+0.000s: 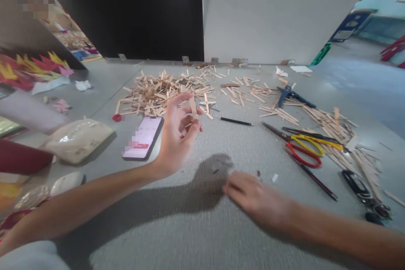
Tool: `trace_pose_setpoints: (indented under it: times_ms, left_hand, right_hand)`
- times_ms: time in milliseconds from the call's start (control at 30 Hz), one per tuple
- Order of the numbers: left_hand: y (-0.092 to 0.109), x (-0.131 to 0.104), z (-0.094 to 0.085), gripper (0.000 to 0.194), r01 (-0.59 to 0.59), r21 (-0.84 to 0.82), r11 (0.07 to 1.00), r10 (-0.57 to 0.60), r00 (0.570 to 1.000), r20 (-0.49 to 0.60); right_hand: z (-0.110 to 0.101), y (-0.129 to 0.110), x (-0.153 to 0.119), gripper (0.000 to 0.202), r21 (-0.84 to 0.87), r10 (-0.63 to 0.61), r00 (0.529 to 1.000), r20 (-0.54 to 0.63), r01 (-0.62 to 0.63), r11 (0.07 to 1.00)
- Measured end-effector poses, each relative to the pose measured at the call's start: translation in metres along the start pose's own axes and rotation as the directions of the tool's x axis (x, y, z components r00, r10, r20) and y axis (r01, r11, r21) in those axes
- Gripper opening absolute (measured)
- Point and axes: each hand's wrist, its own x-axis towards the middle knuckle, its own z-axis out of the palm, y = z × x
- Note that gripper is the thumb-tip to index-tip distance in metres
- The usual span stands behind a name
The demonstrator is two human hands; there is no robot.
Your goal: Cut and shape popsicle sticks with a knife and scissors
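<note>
- While the left hand (177, 143) holds up a flat, pale wooden stick (193, 106) in its fingers, the blurred right hand (256, 198) is low over the grey desk (202, 249); whether its fingers grip anything, I cannot tell.
- So thin a stick probably calls for a light pinch.
- Loose wooden sticks (155, 90) lie heaped beyond.
- Behind stand a black panel (142, 8) and a pale grey panel (268, 12).
</note>
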Motion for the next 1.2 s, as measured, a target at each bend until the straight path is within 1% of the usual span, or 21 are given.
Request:
trace_pose_setpoints:
  times_ms: [67, 167, 233, 267, 300, 367, 400, 467, 533, 567, 633, 700, 767, 800, 833, 867, 900, 967, 1033, 1067, 1200]
  left_hand:
    - [-0.002, -0.001, 0.0, 0.05, 0.008, -0.01, 1.0, -0.008, 1.0, 0.012]
    - [-0.006, -0.002, 0.0, 0.055, 0.011, -0.025, 1.0, -0.01, 1.0, 0.01]
    - [-0.008, -0.003, 0.001, 0.062, 0.008, -0.037, 0.999, -0.008, 1.0, 0.001]
    - [-0.009, -0.003, 0.002, 0.065, 0.009, -0.04, 0.999, -0.009, 1.0, 0.0]
    - [-0.01, -0.004, 0.002, 0.068, 0.017, -0.041, 0.999, -0.017, 1.0, 0.0]
    - [-0.009, -0.004, 0.002, 0.068, 0.063, -0.027, 0.998, -0.063, 0.998, 0.022]
    - [-0.008, -0.005, 0.002, 0.062, 0.1, -0.012, 0.995, -0.099, 0.994, 0.049]
    - [-0.006, -0.005, 0.002, 0.037, 0.169, 0.012, 0.986, -0.169, 0.977, 0.13]
    - [-0.004, -0.006, 0.002, 0.01, 0.205, 0.019, 0.979, -0.204, 0.955, 0.214]
    - [-0.003, -0.006, 0.002, 0.006, 0.207, 0.023, 0.978, -0.206, 0.946, 0.249]
    - [-0.002, -0.007, 0.003, 0.008, 0.167, 0.051, 0.985, -0.175, 0.939, 0.296]
    - [0.001, -0.009, 0.003, 0.009, 0.082, 0.102, 0.991, -0.111, 0.943, 0.315]
    - [0.005, -0.011, 0.004, 0.01, 0.034, 0.12, 0.992, -0.07, 0.949, 0.309]
    - [0.008, -0.013, 0.004, 0.01, 0.045, 0.114, 0.993, -0.078, 0.948, 0.309]
    - [0.012, -0.014, 0.004, 0.01, 0.087, 0.097, 0.992, -0.114, 0.94, 0.321]
    - [0.016, -0.016, 0.005, 0.008, 0.143, 0.079, 0.987, -0.162, 0.923, 0.35]
    - [0.02, -0.018, 0.006, 0.007, 0.186, 0.049, 0.981, -0.191, 0.907, 0.376]
    - [0.026, -0.022, 0.007, 0.001, 0.229, -0.012, 0.973, -0.203, 0.887, 0.415]
    - [0.03, -0.026, 0.008, 0.004, 0.261, -0.072, 0.963, -0.206, 0.878, 0.433]
    - [0.031, -0.027, 0.009, 0.005, 0.283, -0.097, 0.954, -0.214, 0.874, 0.437]
    - [0.033, -0.032, 0.012, 0.009, 0.404, -0.159, 0.901, -0.303, 0.847, 0.436]
  right_hand:
    - [-0.004, 0.045, 0.01, 0.031, -0.007, 0.088, 0.995, -0.056, -0.089, 0.996]
    - [-0.019, 0.122, 0.03, 0.031, -0.024, 0.199, 0.969, -0.144, -0.205, 0.979]
    - [-0.029, 0.161, 0.041, 0.017, -0.034, 0.255, 0.95, -0.179, -0.265, 0.964]
    - [-0.033, 0.175, 0.045, 0.016, -0.037, 0.279, 0.941, -0.193, -0.291, 0.956]
    - [-0.036, 0.184, 0.048, 0.018, -0.036, 0.298, 0.931, -0.21, -0.312, 0.95]
    - [-0.04, 0.19, 0.051, 0.022, -0.034, 0.323, 0.916, -0.238, -0.34, 0.94]
    - [-0.041, 0.188, 0.051, 0.022, -0.031, 0.331, 0.908, -0.257, -0.35, 0.936]
    - [-0.042, 0.175, 0.045, 0.016, -0.025, 0.343, 0.888, -0.307, -0.368, 0.93]
    - [-0.043, 0.153, 0.034, 0.014, -0.016, 0.354, 0.859, -0.369, -0.386, 0.922]
    - [-0.044, 0.141, 0.028, 0.015, -0.01, 0.361, 0.842, -0.401, -0.399, 0.917]
    - [-0.043, 0.113, 0.012, 0.015, 0.001, 0.385, 0.802, -0.457, -0.433, 0.901]
    - [-0.04, 0.085, -0.004, 0.01, 0.016, 0.422, 0.764, -0.488, -0.476, 0.879]
    - [-0.034, 0.06, -0.019, 0.005, 0.035, 0.456, 0.749, -0.481, -0.503, 0.864]
    - [-0.031, 0.05, -0.025, 0.005, 0.041, 0.469, 0.748, -0.47, -0.512, 0.858]
    - [-0.027, 0.041, -0.031, 0.007, 0.043, 0.475, 0.751, -0.458, -0.515, 0.856]
    - [-0.023, 0.033, -0.035, 0.008, 0.041, 0.478, 0.76, -0.44, -0.515, 0.857]
    - [-0.019, 0.028, -0.039, 0.011, 0.013, 0.465, 0.778, -0.423, -0.508, 0.861]
    - [-0.011, 0.022, -0.043, 0.018, -0.095, 0.4, 0.826, -0.397, -0.471, 0.877]
    - [-0.005, 0.022, -0.045, 0.025, -0.21, 0.319, 0.866, -0.386, -0.419, 0.883]
    - [-0.003, 0.023, -0.046, 0.028, -0.247, 0.285, 0.878, -0.385, -0.396, 0.884]
    - [-0.001, 0.03, -0.047, 0.035, -0.286, 0.234, 0.893, -0.385, -0.356, 0.89]
